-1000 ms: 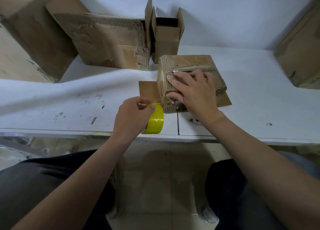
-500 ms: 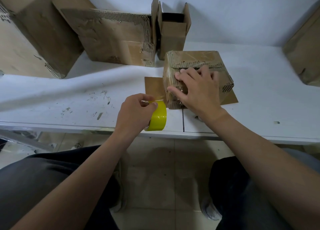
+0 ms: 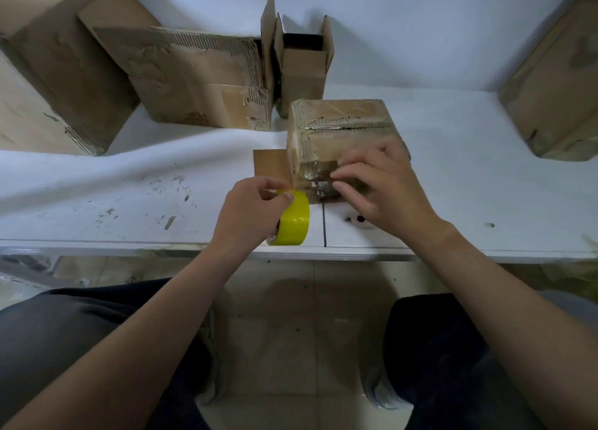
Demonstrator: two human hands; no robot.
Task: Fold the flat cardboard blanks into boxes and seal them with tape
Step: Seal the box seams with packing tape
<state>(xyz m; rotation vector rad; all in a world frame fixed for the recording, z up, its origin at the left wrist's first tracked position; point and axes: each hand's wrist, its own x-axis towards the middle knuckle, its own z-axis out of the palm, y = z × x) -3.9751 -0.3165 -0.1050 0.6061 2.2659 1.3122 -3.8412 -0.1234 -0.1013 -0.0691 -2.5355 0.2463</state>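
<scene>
A closed cardboard box (image 3: pixel 339 122) sits mid-table (image 3: pixel 469 177) on a flat cardboard piece (image 3: pixel 268 167). At its 7 o'clock, the left hand (image 3: pixel 252 212) grips a yellow tape roll (image 3: pixel 294 222). At 5 o'clock, the right hand (image 3: pixel 388 193) presses loosely spread fingers against the box's taped near face. An open-topped small box (image 3: pixel 302 73) stands at 12 o'clock.

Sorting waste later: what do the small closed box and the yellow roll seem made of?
The box: brown corrugated cardboard, matte, its fluted layer exposed along the top seam, with glossy clear tape over parts. The yellow roll: likely plastic adhesive tape, judging by its smooth, shiny surface.
</scene>
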